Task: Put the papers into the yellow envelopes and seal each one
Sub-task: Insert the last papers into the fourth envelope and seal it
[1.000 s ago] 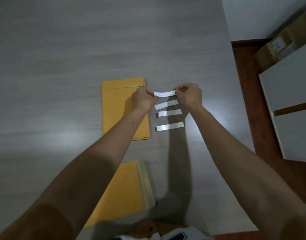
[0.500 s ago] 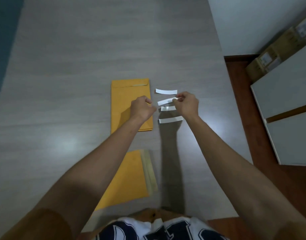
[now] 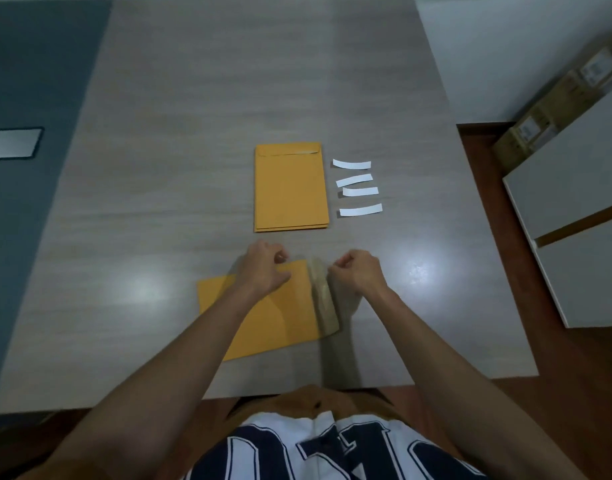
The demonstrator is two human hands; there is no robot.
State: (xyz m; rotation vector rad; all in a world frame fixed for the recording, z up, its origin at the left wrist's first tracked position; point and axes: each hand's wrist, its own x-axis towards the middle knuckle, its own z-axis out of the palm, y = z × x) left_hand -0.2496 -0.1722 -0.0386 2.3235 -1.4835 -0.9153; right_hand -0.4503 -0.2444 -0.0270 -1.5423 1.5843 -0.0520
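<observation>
We see the left hand (image 3: 263,268) curled atop the flat yellow paper envelope (image 3: 263,317); the right hand (image 3: 358,271), fingers curled, sits beside its raised flap (image 3: 323,299), grasp unclear.

Both bare forearms reach forward from the bottom of the view, angled inward toward each other. The left hand (image 3: 264,268) lies knuckles-up, palm down, with its fingers bent at the far end. The right hand (image 3: 358,271) sits just beside it, fingers curled into a loose fist; whether it pinches anything cannot be told.
</observation>
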